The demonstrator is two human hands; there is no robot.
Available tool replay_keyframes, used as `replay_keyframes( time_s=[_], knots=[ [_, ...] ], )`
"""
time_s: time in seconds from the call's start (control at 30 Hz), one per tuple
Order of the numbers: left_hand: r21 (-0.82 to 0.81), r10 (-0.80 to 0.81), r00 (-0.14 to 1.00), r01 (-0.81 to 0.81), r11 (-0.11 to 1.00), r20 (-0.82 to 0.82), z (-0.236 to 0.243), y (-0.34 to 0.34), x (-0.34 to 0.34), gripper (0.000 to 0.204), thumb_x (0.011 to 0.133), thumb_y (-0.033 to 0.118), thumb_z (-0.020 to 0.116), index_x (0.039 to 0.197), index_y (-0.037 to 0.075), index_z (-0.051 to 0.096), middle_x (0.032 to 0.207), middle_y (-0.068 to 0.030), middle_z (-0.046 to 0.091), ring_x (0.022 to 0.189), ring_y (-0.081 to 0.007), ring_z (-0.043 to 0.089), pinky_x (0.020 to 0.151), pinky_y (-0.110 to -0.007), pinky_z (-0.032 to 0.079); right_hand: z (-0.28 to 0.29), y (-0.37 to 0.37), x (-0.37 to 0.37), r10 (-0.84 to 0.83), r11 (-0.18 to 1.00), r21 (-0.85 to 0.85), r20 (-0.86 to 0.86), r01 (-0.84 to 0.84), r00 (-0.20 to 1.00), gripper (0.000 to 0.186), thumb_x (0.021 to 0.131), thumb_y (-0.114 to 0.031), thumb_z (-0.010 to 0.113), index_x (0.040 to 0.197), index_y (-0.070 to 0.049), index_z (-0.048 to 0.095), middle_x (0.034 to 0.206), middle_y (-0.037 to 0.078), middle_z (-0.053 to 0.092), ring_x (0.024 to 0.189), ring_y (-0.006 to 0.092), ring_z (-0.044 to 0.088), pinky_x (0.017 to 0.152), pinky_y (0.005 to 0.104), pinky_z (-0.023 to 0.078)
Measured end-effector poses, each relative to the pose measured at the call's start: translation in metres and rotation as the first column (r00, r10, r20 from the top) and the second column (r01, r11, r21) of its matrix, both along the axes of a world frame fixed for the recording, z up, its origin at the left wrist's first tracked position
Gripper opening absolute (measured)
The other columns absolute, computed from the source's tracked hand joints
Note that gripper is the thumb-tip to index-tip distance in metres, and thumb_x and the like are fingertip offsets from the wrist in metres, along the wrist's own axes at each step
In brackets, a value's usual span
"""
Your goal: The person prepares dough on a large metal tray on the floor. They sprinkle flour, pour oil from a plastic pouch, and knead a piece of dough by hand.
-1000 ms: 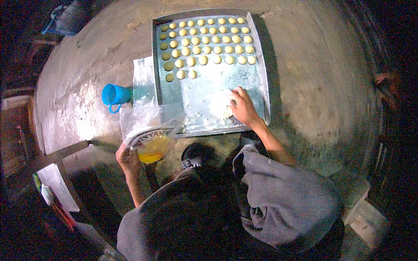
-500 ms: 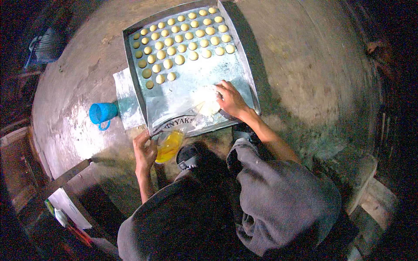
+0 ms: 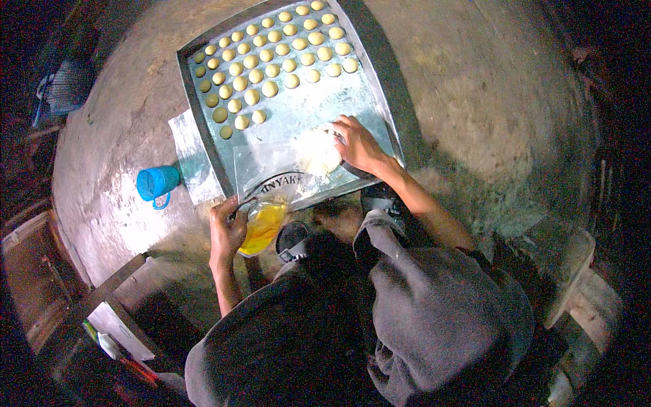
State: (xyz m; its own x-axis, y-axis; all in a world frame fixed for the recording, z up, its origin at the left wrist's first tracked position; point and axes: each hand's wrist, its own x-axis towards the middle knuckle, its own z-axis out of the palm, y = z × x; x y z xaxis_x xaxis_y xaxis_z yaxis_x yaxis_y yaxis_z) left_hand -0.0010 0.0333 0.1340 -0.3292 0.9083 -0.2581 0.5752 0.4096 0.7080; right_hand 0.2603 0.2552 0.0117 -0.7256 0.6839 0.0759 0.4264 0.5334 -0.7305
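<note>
My left hand (image 3: pixel 228 227) is closed on the edge of a clear plastic pouch (image 3: pixel 263 227), whose lower end bulges with yellow liquid. The pouch's see-through upper part, with dark printing, lies over the near edge of a metal tray (image 3: pixel 315 102). Over the tray's near right part is my right hand (image 3: pixel 358 146), its fingers curled at the edge of a bright white, crumpled-looking patch (image 3: pixel 317 154). Glare hides what that patch is and what the fingers hold. Small round yellow dough pieces (image 3: pixel 270 89) stand in rows across the tray's far and left parts.
A blue plastic mug (image 3: pixel 157 184) rests on the concrete floor left of the tray. Between them lies a pale, shiny sheet (image 3: pixel 192 157). My bent legs (image 3: pixel 447 305) are close to the tray's near side. A wooden bar (image 3: pixel 112 281) crosses at lower left.
The view has shifted a little, so the tray sits slightly higher and further left. More of the pouch's clear upper part shows, spread flatter over the tray. Both hands keep much the same place.
</note>
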Motion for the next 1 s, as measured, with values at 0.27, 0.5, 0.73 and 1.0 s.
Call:
replay_keyframes(
  time_s=[0.27,0.5,0.73,1.0],
  knots=[
    [-0.074,0.020,0.999,-0.022,0.997,-0.027,0.000,0.003,-0.001,0.026,0.075,-0.004,0.057,0.099,-0.006,0.068,0.081,-0.0203,0.067,0.070,-0.0244,0.064,0.067,-0.035,0.050,-0.006,-0.004,0.000,-0.021,1.000,-0.002,-0.042,0.021,0.999,0.031,0.085,-0.006,0.060,0.116,-0.001,0.061,0.109,0.018,0.058,0.107,0.0364,0.055,0.095,0.0433,0.046],
    [-0.016,-0.021,0.998,0.020,1.000,-0.059,-0.004,0.003,0.000,0.033,0.075,-0.003,0.058,0.106,-0.005,0.068,0.085,-0.0200,0.068,0.074,-0.0248,0.064,0.070,-0.035,0.050,-0.001,-0.003,0.002,-0.001,0.999,-0.041,0.028,0.002,1.000,0.036,0.084,-0.002,0.060,0.120,-0.001,0.061,0.111,0.018,0.058,0.109,0.0374,0.054,0.097,0.0441,0.045],
    [-0.037,-0.001,0.999,-0.001,0.999,-0.037,0.000,0.008,0.002,0.033,0.075,-0.003,0.059,0.106,-0.005,0.069,0.087,-0.0229,0.069,0.075,-0.0254,0.066,0.071,-0.034,0.050,-0.005,-0.001,-0.001,0.006,1.000,0.001,0.044,-0.006,0.999,0.034,0.083,-0.001,0.061,0.116,0.001,0.060,0.113,0.018,0.058,0.109,0.0372,0.054,0.097,0.0437,0.045],
    [-0.102,-0.007,0.997,-0.002,0.995,-0.083,0.004,0.013,0.003,0.034,0.075,-0.004,0.057,0.106,-0.004,0.069,0.085,-0.0229,0.069,0.069,-0.0226,0.065,0.067,-0.034,0.051,0.005,-0.004,-0.002,0.017,0.999,-0.027,0.001,-0.017,1.000,0.027,0.083,-0.001,0.059,0.110,0.003,0.060,0.106,0.019,0.057,0.105,0.0369,0.055,0.092,0.0438,0.046]
  ],
)
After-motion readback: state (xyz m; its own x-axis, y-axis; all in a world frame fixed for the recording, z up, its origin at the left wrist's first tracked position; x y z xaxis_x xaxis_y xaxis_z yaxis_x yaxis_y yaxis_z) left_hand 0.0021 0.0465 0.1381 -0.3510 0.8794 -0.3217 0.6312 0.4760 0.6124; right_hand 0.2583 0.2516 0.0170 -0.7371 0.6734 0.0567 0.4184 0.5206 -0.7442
